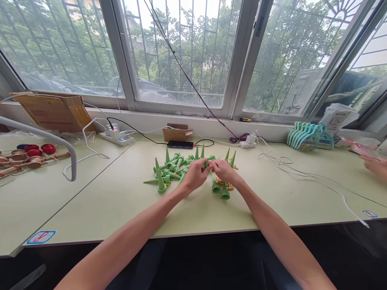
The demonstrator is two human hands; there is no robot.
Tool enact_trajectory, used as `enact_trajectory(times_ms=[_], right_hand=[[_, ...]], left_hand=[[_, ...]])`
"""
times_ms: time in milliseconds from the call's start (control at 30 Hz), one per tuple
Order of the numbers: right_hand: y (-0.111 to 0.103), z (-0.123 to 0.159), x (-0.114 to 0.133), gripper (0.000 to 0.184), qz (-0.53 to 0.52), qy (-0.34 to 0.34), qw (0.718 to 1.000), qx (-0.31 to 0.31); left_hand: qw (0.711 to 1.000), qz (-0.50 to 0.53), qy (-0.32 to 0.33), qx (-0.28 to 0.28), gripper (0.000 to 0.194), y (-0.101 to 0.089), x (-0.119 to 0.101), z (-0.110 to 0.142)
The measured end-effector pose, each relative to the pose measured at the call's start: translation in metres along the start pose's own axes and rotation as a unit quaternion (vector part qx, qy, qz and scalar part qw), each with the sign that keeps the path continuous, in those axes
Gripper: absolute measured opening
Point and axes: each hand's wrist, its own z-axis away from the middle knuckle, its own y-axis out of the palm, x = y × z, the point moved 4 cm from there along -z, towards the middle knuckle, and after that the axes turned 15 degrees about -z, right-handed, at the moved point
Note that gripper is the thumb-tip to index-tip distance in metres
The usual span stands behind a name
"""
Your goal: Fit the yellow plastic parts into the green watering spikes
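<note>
My left hand point(196, 175) is closed around a green plastic spike point(207, 162), of which only a little shows at the fingertips. Right beside it, my right hand point(224, 170) makes a pinch, its fingertips meeting those of the left; whatever is between them is too small to make out. A loose heap of green cone-shaped spikes with threaded caps point(172, 167) lies to the left, some standing point up. Below my right hand are two more green spikes point(225, 193) with their round open ends toward me. Small tan pegs point(227, 184) are piled behind them, partly covered by my right hand.
Behind the heap lie a black phone point(180, 144) and a small cardboard box point(177, 132). White cables point(290, 163) and teal hangers point(305, 136) are at right, near another person's hand point(376, 166). Wooden toys with red balls point(33, 155) and a grey curved tube point(71, 157) are left.
</note>
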Motion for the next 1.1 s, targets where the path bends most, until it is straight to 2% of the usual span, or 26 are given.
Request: enact_trajectory(times_ms=[100, 200, 333, 433, 633, 967, 1100], right_hand=[[-0.001, 0.000, 0.001, 0.041, 0.005, -0.002, 1.000, -0.020], [-0.005, 0.002, 0.003, 0.042, 0.023, -0.008, 0.997, -0.070], [-0.009, 0.006, 0.014, 0.043, -0.002, -0.030, 0.994, -0.107], [-0.009, 0.010, 0.025, 0.043, -0.033, -0.057, 0.992, -0.104], [0.001, 0.013, 0.034, 0.031, -0.060, -0.100, 0.992, -0.052], [0.003, 0.011, 0.030, 0.036, -0.039, -0.112, 0.991, -0.066], [-0.001, 0.012, 0.031, 0.033, -0.041, -0.117, 0.987, -0.099]], left_hand=[[1.000, -0.011, -0.007, -0.007, 0.023, 0.000, 0.001, 0.000], [1.000, -0.011, -0.018, -0.010, 0.024, 0.000, 0.002, 0.000], [0.999, 0.014, -0.037, -0.005, 0.020, 0.001, 0.005, 0.000], [0.998, 0.031, -0.053, 0.002, 0.017, 0.001, 0.007, 0.000], [0.995, 0.061, -0.073, 0.028, 0.018, 0.004, 0.009, 0.001], [0.997, 0.048, -0.053, 0.041, 0.017, 0.005, 0.005, 0.002], [0.998, 0.035, -0.047, 0.012, 0.020, 0.002, 0.003, 0.001]])
